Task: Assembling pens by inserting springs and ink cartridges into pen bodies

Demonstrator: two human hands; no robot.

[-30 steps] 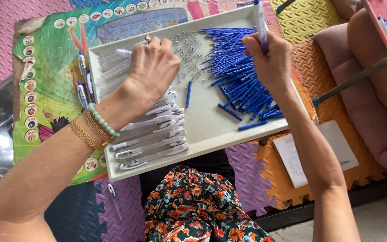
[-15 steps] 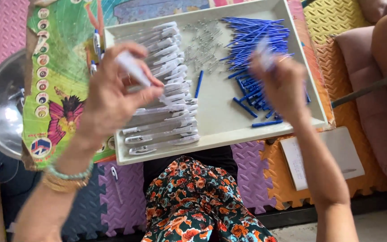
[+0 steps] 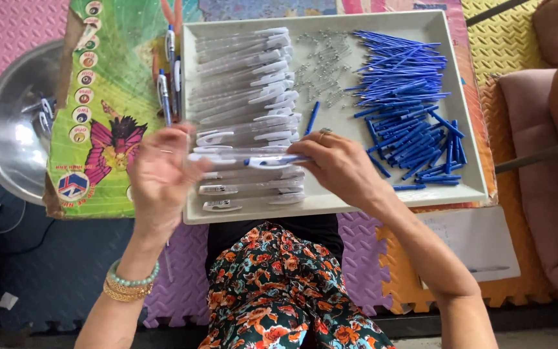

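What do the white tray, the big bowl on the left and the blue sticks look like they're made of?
White tray: probably plastic, matte and smooth.
Big bowl: metal, likely steel; it has a shiny, mirror-like sheen.
Blue sticks: seemingly plastic, thin, uniform and slightly glossy.

A white tray (image 3: 330, 201) carries clear pen barrels (image 3: 243, 84), springs (image 3: 321, 68) and blue refills (image 3: 408, 97).

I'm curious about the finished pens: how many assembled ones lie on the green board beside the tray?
3 that I can make out: one at the board's top edge, one just below beside the tray, one further left. The left hand may hide more.
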